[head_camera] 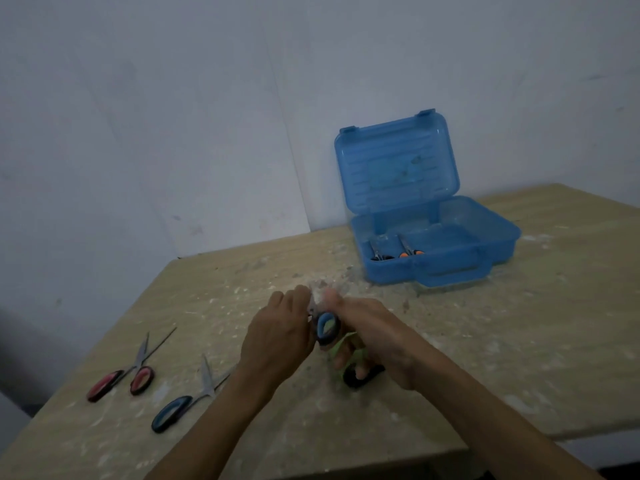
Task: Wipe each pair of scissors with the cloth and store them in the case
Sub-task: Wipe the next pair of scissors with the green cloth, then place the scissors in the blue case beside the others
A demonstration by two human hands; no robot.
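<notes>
Between my hands is a pair of scissors point(327, 328) with blue-and-black handles, its blades open. My left hand point(277, 336) curls around its upper part near the blades. My right hand point(369, 336) grips the lower black handle loop together with a green cloth point(341, 345), which is mostly hidden. An open blue plastic case point(491, 249) stands at the back right with its lid upright. Inside lie black-handled scissors point(379, 257) and orange-handled scissors point(408, 252). Red-handled scissors point(121, 377) and blue-handled scissors point(175, 412) lie open on the table at the left.
The wooden table point(519, 341) is dusted with pale specks and debris. Its left edge and front edge are close to the loose scissors. A plain wall stands right behind the case.
</notes>
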